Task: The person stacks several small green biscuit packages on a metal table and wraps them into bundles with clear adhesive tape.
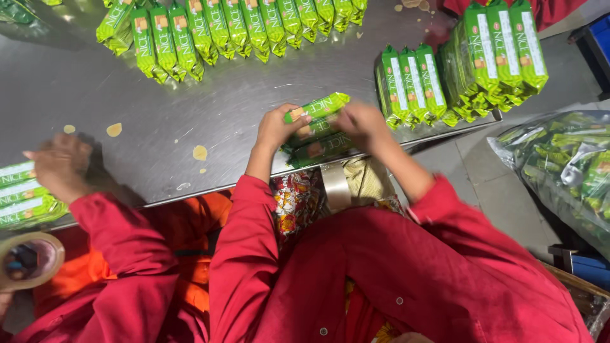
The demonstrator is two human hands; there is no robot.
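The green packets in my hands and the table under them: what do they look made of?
Green packets: thin glossy plastic film, it seems; they shine and crinkle at the crimped ends. Both the left hand and right hand grip the stack. Table: likely brushed stainless steel, grey with soft reflections and fine scratches.

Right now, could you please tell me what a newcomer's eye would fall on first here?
Probably the left hand and right hand, meeting at the near edge of the scratched steel table around a small stack of bright green snack packets. Next come the long row of matching green packets along the far side and the piled green packets at the table's right corner.
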